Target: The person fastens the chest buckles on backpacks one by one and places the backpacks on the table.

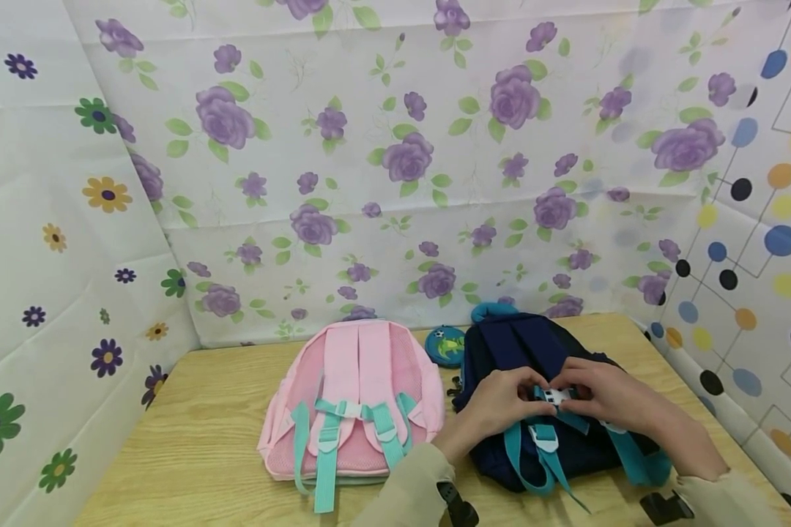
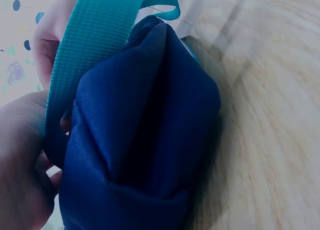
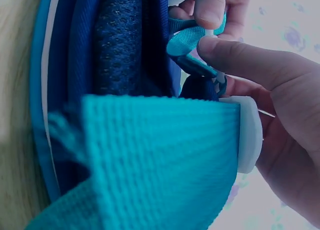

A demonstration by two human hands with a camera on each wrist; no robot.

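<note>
A navy backpack (image 1: 501, 450) with teal straps lies straps-up on the table. Over its middle, both hands meet at a white chest-strap buckle (image 1: 556, 396). My left hand (image 1: 501, 399) pinches the buckle's left end between thumb and fingers. From the other side, my right hand (image 1: 609, 391) pinches its right end, thumb lowermost. A teal strap (image 3: 160, 155) with a white adjuster (image 3: 250, 135) fills the front of the right wrist view, below the right hand's thumb (image 3: 245, 59). In the left wrist view, a teal strap (image 2: 90, 44) and navy fabric hide most fingertips.
Left of the navy bag lies a pink backpack (image 1: 359, 366) with teal straps. A round blue pouch (image 1: 445, 346) sits behind, between the two bags. The wooden table (image 1: 191, 424) is bordered by flowered and dotted cloth walls (image 1: 369, 183).
</note>
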